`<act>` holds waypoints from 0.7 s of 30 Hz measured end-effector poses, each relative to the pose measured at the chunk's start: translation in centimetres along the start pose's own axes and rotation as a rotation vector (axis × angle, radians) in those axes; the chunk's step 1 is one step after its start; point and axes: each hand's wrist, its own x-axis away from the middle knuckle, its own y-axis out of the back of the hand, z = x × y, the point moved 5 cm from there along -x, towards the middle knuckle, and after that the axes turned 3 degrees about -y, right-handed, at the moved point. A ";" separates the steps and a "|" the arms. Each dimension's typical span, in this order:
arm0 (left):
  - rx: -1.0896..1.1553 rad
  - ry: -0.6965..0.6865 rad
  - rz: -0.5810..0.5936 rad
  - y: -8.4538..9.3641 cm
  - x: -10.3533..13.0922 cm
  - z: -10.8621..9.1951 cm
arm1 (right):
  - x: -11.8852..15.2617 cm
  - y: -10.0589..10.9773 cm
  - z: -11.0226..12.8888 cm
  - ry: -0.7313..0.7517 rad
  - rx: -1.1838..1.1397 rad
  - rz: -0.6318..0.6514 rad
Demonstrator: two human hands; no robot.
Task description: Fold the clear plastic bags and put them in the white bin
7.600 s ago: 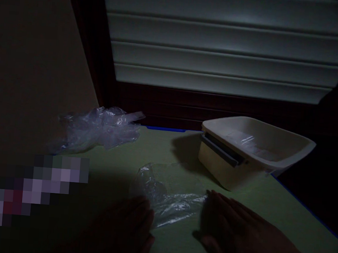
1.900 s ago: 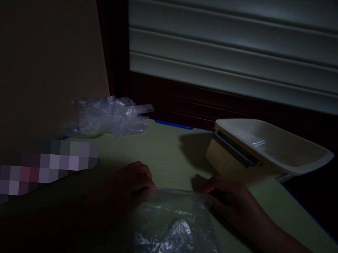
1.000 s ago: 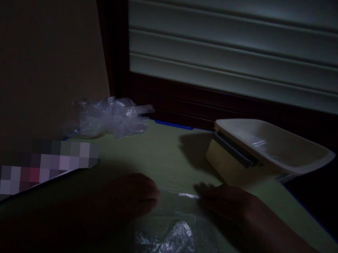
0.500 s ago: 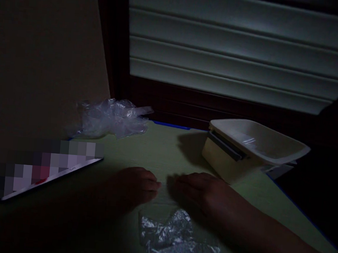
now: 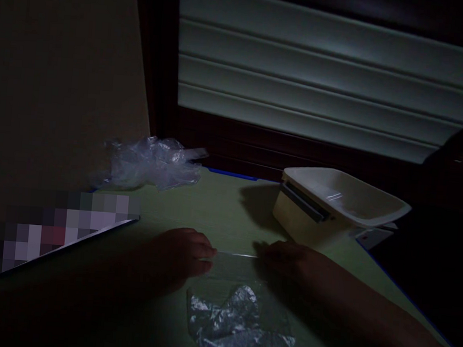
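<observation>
A clear plastic bag (image 5: 243,332) lies on the pale green tabletop (image 5: 208,209), crinkled and shiny in its lower part and flat toward its far edge. That far edge shows as a thin bright line stretched between my two hands. My left hand (image 5: 189,253) pinches it at the left end, thumb and fingers together. At the right end my right hand (image 5: 291,258) is closed on the same edge, its fingertips partly hidden in shadow.
A whitish bin (image 5: 300,216) with a dark handle stands tilted at the right. Crumpled clear plastic (image 5: 152,162) lies at the back left corner. A flat object, partly blurred out (image 5: 90,237), lies at the left. Behind is a slatted shutter (image 5: 302,88).
My right hand has moved right, away from my left, and the bag's far edge now shows as a taut line between them. The view has shifted slightly.
</observation>
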 end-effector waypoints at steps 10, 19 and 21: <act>0.090 0.047 -0.014 0.5 0.3 -0.1 | 1.1 0.0 -2.6 -0.178 -0.122 -0.033; 0.165 0.202 -0.038 0.8 -0.2 -0.1 | -0.1 -1.6 -2.4 -0.265 -0.134 -0.074; 0.203 0.238 -0.049 1.1 -0.5 -0.2 | -0.2 -1.8 -2.3 -0.267 -0.099 -0.075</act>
